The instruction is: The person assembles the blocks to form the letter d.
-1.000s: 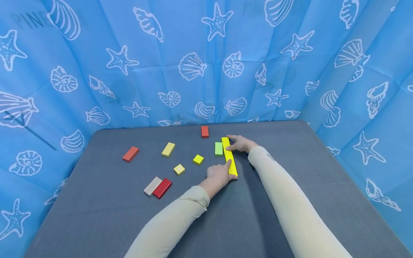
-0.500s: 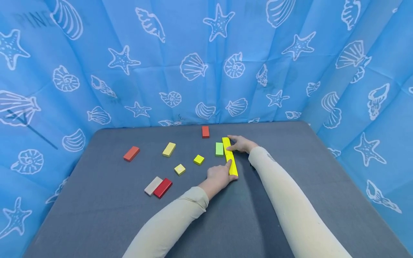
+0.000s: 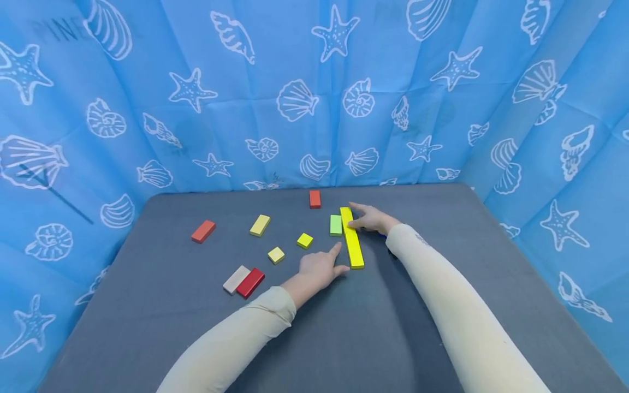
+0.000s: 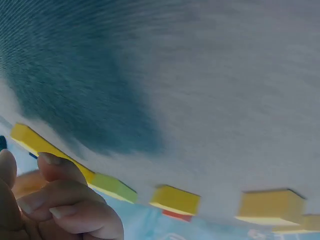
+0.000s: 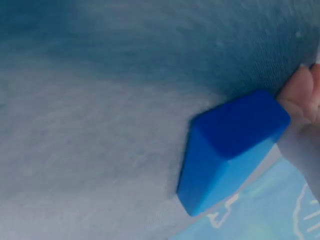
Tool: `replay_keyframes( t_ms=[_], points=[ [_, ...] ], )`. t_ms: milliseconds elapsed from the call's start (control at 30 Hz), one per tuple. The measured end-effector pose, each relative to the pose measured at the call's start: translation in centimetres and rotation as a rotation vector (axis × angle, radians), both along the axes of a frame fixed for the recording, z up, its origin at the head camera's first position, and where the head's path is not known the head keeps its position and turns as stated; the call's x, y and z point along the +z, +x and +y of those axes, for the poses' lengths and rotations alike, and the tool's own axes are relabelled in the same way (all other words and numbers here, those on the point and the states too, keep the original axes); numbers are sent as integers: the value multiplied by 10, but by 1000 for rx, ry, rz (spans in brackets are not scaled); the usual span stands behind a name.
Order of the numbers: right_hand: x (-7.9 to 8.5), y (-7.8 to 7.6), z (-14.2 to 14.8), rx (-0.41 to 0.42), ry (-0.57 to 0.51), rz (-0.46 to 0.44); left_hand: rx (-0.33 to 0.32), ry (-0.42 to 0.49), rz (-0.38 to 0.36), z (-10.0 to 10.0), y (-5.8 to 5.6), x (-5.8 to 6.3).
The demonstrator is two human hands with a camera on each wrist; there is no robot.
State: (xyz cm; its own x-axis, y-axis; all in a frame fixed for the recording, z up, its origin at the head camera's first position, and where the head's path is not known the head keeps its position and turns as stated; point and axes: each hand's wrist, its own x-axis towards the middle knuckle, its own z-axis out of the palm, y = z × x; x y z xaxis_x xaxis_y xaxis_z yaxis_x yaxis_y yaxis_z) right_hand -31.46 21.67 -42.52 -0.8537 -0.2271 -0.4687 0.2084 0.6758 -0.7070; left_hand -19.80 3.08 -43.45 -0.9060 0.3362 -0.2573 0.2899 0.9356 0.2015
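Observation:
A long yellow strip (image 3: 353, 245), with a small step in its left edge, lies on the grey table. My right hand (image 3: 372, 219) is at its far half, thumb tip at the right edge and index finger near the far end. My left hand (image 3: 318, 269) is just left of the near half, apart from it, with index finger and thumb spread. The left wrist view shows the left fingers (image 4: 70, 172) overlapping the strip. A blue block (image 5: 232, 145) lies beside the right fingers (image 5: 299, 90) in the right wrist view; in the head view the right arm mostly hides it.
A green block (image 3: 336, 225) lies close left of the strip, with a red block (image 3: 315, 199) behind. Further left are small yellow squares (image 3: 305, 240), a pale yellow block (image 3: 260, 225), an orange-red block (image 3: 203, 231), and a beige block (image 3: 236, 279) against a dark red one (image 3: 251, 283).
My left hand has lifted its finger and thumb off the near half of the strip and drawn back left. My right hand has shifted slightly right, still at the far half.

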Motion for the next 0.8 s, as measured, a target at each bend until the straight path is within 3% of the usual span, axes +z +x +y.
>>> replay_keyframes(
  t_ms=[167,333,433,667,800],
  points=[
    [3,10,6,75,75,59,4,46,18,-20,-7,0],
    [7,19,11,168,140,53,34,105,20,-39,-13,8],
    [5,23,14,168,140,42,27,124,18,-45,-15,11],
    [1,29,13,196,130,68,-1,98,45,-46,-20,9],
    [-1,25,12,217,165,101,3,90,23,-41,-22,10]
  ],
)
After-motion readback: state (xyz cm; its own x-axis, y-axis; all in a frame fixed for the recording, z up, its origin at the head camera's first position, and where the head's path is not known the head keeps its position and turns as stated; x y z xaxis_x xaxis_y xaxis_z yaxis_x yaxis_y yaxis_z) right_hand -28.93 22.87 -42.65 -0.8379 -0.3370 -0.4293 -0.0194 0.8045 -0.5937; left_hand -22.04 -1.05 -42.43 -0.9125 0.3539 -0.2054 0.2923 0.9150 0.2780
